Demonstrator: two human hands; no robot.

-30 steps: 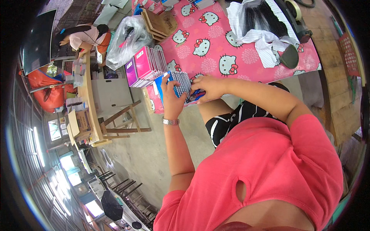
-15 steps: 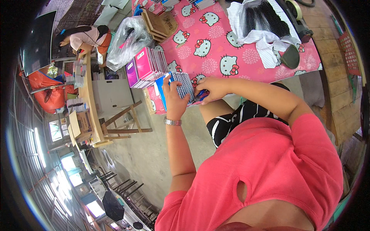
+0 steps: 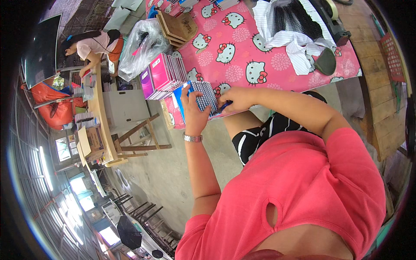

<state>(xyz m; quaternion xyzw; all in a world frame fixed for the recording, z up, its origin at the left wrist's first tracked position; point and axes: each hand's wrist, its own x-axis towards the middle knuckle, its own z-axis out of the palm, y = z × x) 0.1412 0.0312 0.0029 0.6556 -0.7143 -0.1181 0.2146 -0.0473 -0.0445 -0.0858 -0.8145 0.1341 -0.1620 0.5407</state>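
A stack of blue-covered notebooks point(image 3: 206, 96) stands at the near left edge of the pink-covered table, rows of pale binding facing up. My left hand point(image 3: 195, 113) rests over its near side, fingers spread across the stack and thumb against the bindings. At the stack's right end, my right hand point(image 3: 237, 99) is closed round a small blue-handled tool point(image 3: 225, 105). Its working end is too small and too covered to make out. Just beyond the stack, to the left, stand piled notebooks with pink and purple covers point(image 3: 161, 73).
Wooden boards point(image 3: 184, 27) and a clear plastic bag point(image 3: 143, 50) lie at the table's far left. Black coils on white paper point(image 3: 297, 19), a dark green oval pad point(image 3: 326, 62) and a tape dispenser point(image 3: 342, 34) occupy the far right. Another person point(image 3: 97, 43) leans over a wooden table.
My right hand has shifted slightly and its fingers have drawn closer round the blue-handled tool. The left hand stays on the notebooks. The other person has stretched an arm down to the wooden table.
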